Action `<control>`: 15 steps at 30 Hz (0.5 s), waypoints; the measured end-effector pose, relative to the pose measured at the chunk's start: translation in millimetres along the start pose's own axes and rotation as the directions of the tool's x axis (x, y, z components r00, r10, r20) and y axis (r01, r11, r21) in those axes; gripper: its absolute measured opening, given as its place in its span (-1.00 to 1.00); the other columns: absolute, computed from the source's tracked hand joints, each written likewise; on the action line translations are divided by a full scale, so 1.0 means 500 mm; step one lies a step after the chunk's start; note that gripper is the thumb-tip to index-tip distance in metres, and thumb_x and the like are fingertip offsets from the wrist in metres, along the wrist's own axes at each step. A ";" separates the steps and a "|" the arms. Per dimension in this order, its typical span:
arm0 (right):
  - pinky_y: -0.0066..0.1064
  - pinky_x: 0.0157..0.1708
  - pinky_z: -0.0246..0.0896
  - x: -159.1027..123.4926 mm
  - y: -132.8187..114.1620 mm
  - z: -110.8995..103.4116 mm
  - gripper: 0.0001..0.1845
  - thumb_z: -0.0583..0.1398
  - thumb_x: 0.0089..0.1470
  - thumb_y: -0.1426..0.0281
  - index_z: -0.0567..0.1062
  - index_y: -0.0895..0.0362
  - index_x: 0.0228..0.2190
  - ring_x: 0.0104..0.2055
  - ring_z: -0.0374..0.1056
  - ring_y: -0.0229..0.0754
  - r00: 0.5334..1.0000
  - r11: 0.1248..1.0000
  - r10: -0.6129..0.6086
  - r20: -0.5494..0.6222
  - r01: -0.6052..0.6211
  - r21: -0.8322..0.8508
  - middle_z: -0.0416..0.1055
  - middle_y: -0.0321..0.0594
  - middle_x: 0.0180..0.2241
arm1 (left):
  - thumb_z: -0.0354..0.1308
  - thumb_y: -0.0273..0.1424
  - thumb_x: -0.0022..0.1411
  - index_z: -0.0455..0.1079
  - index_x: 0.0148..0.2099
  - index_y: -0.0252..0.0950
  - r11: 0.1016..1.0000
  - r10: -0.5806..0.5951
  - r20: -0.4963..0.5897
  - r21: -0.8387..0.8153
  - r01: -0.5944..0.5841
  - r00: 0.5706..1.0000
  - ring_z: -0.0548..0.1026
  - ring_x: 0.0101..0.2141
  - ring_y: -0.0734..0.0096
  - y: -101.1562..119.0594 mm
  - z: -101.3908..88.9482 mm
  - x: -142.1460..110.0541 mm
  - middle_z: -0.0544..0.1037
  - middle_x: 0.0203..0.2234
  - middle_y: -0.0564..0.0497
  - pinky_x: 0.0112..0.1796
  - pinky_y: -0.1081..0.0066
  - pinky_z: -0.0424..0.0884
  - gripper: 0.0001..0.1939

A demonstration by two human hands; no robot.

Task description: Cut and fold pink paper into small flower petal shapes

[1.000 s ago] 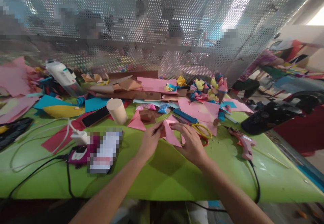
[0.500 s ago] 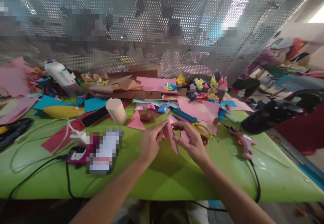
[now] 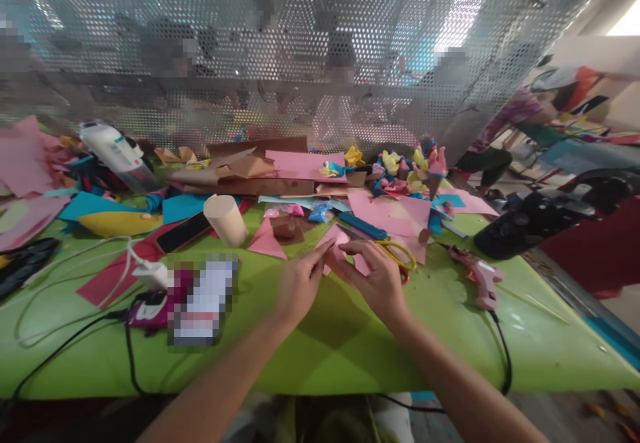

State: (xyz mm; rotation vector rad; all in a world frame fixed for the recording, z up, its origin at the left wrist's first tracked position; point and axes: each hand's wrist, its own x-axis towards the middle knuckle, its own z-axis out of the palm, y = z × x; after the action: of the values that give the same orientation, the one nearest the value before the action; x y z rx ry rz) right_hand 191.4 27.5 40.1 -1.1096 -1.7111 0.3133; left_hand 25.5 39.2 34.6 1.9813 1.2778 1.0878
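Between my fingertips, over the middle of the green table [image 3: 340,356], a small strip of pink paper [image 3: 341,246] is held curled. My left hand [image 3: 303,283] pinches it from the left with fingers pressed together. From the right, my right hand [image 3: 376,276] closes thumb and fingers on the same strip, hiding much of it. Just beyond my right hand lie scissors with yellow and red handles [image 3: 400,255], partly covered by it. A blue cutter [image 3: 363,225] rests behind them. Other pink paper [image 3: 269,239] lies to the left.
At the right are a pink glue gun [image 3: 485,279] with a black cord and a dark bottle [image 3: 505,233]. On the left stand a beige cardboard tube [image 3: 225,221], a phone [image 3: 205,303] and a magenta power strip [image 3: 150,309]. Paper flowers [image 3: 400,166] sit before a perforated metal panel [image 3: 280,63].
The pink strip hung down lengthwise between my hands before; now it is curled up between my fingertips. My right thumb and fingers have closed in on it. The view has shifted slightly.
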 end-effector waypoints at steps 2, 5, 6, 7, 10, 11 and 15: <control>-0.27 -0.25 0.37 0.000 0.002 0.002 -0.93 0.23 0.16 0.36 0.54 0.03 -0.31 -0.28 0.48 -0.10 0.999 1.000 -0.008 -0.033 0.008 -0.014 0.57 -0.20 -0.33 | -0.01 -0.40 0.35 0.39 0.19 -0.09 0.998 -0.023 0.034 -0.056 0.024 0.999 0.61 -0.24 0.27 0.002 0.001 0.000 0.63 -0.09 0.01 -0.16 0.34 0.49 -0.59; -0.26 -0.26 0.38 0.000 0.004 0.002 -0.92 0.22 0.16 0.36 0.55 0.03 -0.36 -0.28 0.48 -0.09 0.998 1.000 -0.006 -0.062 0.004 -0.023 0.57 -0.21 -0.35 | 0.02 -0.41 0.33 0.42 0.16 -0.10 0.987 -0.036 0.073 -0.154 0.047 0.997 0.60 -0.18 0.28 0.007 0.004 0.000 0.60 -0.03 0.03 -0.10 0.33 0.48 -0.61; -0.26 -0.25 0.38 0.000 0.004 0.002 -0.92 0.22 0.17 0.36 0.55 0.03 -0.35 -0.28 0.49 -0.09 0.998 1.000 -0.004 -0.055 0.004 -0.016 0.57 -0.21 -0.35 | 0.03 -0.40 0.33 0.43 0.15 -0.11 0.982 -0.041 0.081 -0.181 0.055 0.996 0.60 -0.15 0.27 0.009 0.004 0.000 0.59 -0.02 0.03 -0.07 0.32 0.47 -0.62; -0.26 -0.25 0.38 0.000 0.004 0.001 -0.92 0.22 0.17 0.36 0.56 0.02 -0.34 -0.27 0.49 -0.09 0.999 1.000 -0.004 -0.043 0.004 -0.005 0.57 -0.21 -0.34 | 0.04 -0.39 0.33 0.45 0.13 -0.12 0.977 -0.046 0.087 -0.203 0.063 0.995 0.59 -0.13 0.27 0.011 0.004 0.001 0.58 0.00 0.03 -0.04 0.31 0.46 -0.63; -0.27 -0.22 0.39 0.001 0.002 0.001 -0.90 0.22 0.18 0.36 0.57 0.02 -0.31 -0.25 0.48 -0.09 1.000 0.999 0.003 0.007 -0.003 0.035 0.57 -0.20 -0.32 | 0.06 -0.35 0.32 0.46 0.12 -0.12 0.965 -0.062 0.090 -0.247 0.082 0.994 0.58 -0.08 0.25 0.011 0.005 0.003 0.57 0.01 0.04 -0.01 0.30 0.45 -0.65; -0.28 -0.22 0.39 0.002 0.002 0.000 -0.90 0.21 0.18 0.36 0.57 0.02 -0.30 -0.25 0.48 -0.10 1.000 0.999 0.008 0.021 -0.009 0.046 0.57 -0.19 -0.31 | 0.06 -0.34 0.32 0.46 0.11 -0.13 0.963 -0.064 0.087 -0.255 0.084 0.994 0.57 -0.07 0.24 0.010 0.005 0.003 0.57 0.01 0.04 -0.01 0.30 0.45 -0.65; -0.32 -0.26 0.37 0.003 0.005 -0.001 -0.90 0.22 0.17 0.38 0.58 0.02 -0.30 -0.29 0.47 -0.13 0.998 0.998 0.014 0.063 -0.018 0.064 0.56 -0.23 -0.35 | 0.05 -0.35 0.32 0.49 0.09 -0.16 0.961 -0.047 0.092 -0.267 0.070 0.995 0.57 -0.06 0.25 0.001 0.006 0.004 0.58 0.00 0.02 0.00 0.30 0.44 -0.66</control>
State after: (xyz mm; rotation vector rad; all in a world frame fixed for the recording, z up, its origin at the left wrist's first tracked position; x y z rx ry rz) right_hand 192.9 29.9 39.6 -1.0767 -1.7354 0.4144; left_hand 28.6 40.8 34.3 1.7561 1.0738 1.0750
